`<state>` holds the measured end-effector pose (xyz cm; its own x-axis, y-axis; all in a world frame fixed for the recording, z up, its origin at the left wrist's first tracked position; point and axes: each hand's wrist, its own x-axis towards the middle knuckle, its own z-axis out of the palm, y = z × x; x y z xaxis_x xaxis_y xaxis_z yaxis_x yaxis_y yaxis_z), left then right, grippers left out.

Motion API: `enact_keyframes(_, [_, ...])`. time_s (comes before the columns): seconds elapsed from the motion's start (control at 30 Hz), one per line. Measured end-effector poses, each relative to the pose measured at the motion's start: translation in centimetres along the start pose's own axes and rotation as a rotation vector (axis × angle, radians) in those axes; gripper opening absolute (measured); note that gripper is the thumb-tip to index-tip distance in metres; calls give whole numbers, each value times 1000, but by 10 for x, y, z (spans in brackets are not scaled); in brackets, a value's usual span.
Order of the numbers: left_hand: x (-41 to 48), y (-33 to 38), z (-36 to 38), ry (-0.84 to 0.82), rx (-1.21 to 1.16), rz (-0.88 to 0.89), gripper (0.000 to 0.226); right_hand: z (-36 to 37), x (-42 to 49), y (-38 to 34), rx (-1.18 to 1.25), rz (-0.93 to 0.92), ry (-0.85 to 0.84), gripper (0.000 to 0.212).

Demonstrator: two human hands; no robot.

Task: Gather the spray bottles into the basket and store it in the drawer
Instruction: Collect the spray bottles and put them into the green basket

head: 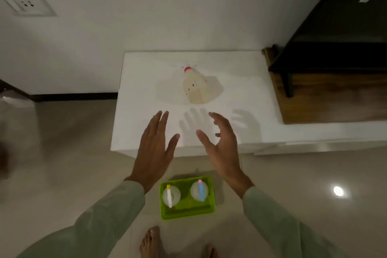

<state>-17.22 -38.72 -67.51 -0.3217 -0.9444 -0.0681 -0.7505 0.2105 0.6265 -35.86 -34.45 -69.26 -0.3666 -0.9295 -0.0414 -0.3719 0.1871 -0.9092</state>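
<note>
A pale yellowish spray bottle with a red and white nozzle stands on the white cabinet top, toward its back. My left hand and my right hand hover over the cabinet's front edge, fingers spread, holding nothing, a short way in front of that bottle. On the floor below them sits a lime green basket. Inside it stand two white spray bottles, one with a yellow-tipped nozzle on the left and one with a blue and pink nozzle on the right.
A dark wooden unit stands against the cabinet's right side. A wall socket is at the upper left. My bare feet are on the glossy tiled floor just behind the basket.
</note>
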Motion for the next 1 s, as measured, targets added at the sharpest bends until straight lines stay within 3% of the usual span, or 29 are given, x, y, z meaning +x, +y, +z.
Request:
enact_keyframes(0.2, [89, -19, -4, -20, 32, 4, 62, 25, 109, -15, -103, 40, 45, 68])
enact_keyframes(0.3, [130, -35, -7, -54, 38, 28, 59, 41, 160, -15, -165, 144, 66, 70])
enact_keyframes(0.43, [170, -49, -15, -86, 39, 62, 58, 56, 209, -15, -236, 349, -43, 75])
enact_keyframes(0.5, [184, -54, -18, -101, 40, 72, 58, 64, 226, -14, -232, 443, -122, 63])
enact_keyframes(0.67, [192, -62, -18, -136, 66, 88, 58, 83, 240, -16, -157, 577, -227, 41])
enact_keyframes(0.87, [173, -62, -21, -149, 67, 85, 58, 88, 213, -19, -93, 593, -236, 41])
enact_keyframes(1.0, [145, -54, -25, -123, 63, 84, 58, 67, 177, -27, 109, 566, -161, 50])
